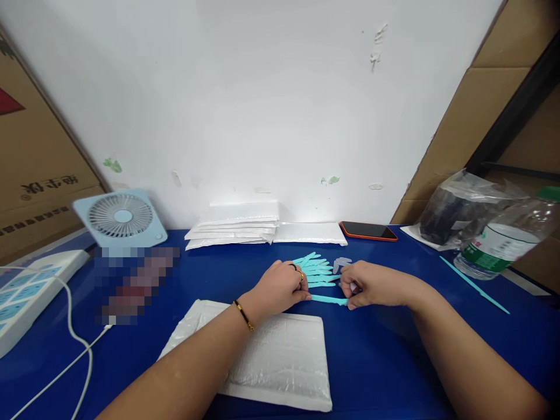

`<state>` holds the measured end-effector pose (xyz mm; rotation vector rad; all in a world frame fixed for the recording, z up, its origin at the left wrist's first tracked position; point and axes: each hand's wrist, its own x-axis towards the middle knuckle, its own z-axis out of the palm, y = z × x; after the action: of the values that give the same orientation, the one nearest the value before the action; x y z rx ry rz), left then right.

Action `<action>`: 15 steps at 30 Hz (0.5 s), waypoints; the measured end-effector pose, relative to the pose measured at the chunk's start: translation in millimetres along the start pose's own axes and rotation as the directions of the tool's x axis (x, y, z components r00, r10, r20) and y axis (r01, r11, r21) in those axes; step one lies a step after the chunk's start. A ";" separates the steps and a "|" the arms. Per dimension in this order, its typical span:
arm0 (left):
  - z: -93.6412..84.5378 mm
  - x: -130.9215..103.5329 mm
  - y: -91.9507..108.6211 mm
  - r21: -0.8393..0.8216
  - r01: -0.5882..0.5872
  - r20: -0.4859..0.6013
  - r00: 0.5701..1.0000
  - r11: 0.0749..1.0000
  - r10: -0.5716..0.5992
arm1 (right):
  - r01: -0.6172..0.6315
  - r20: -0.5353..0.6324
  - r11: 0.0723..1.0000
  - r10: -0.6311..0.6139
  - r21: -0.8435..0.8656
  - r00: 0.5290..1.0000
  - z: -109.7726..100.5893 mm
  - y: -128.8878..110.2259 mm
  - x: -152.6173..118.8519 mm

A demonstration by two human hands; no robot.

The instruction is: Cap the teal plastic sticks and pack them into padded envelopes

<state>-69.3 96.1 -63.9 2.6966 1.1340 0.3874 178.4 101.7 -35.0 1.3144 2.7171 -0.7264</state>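
My left hand [286,286] is closed, thumb and fingers pinching the left end of a slim turquoise eyebrow razor [329,300]. At the razor's right end, my right hand [361,284] pinches it with bent fingers; a small pale piece shows inside that grip, too hidden to name. Just behind both hands, several more turquoise razors [317,269] lie fanned out on the blue table [380,361]. Small translucent caps [342,263] rest beside them. Under my left forearm lies a white bubble mailer [284,364]. Another turquoise razor [475,284] lies apart at the right.
Stacked white mailers [234,224] stand by the wall, next to a phone [368,231]. A water bottle [503,245] and a plastic-wrapped dark item [446,213] are at right. A blue fan [123,217], a power strip [32,291] and white cables [72,326] occupy the left.
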 end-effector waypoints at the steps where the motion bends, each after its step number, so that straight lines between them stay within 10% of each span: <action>1: -1.8 0.2 -2.3 0.009 0.020 -0.006 1.000 1.000 -0.020 | -0.028 -0.027 1.000 0.028 0.007 0.999 -3.3 3.2 -2.3; 6: -7.5 -1.8 -10.2 0.018 0.129 -0.087 0.988 0.992 -0.127 | -0.154 -0.209 0.985 0.168 0.080 0.963 -17.6 21.5 -10.9; 15: 6.7 -5.8 -3.9 0.089 -0.080 0.006 0.997 0.993 0.079 | -0.112 -0.500 0.992 0.071 -0.053 0.863 -14.1 31.8 5.6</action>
<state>-73.8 94.2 -72.3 2.8260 1.0704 0.3539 201.0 128.7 -36.2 1.8121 2.9824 -0.2872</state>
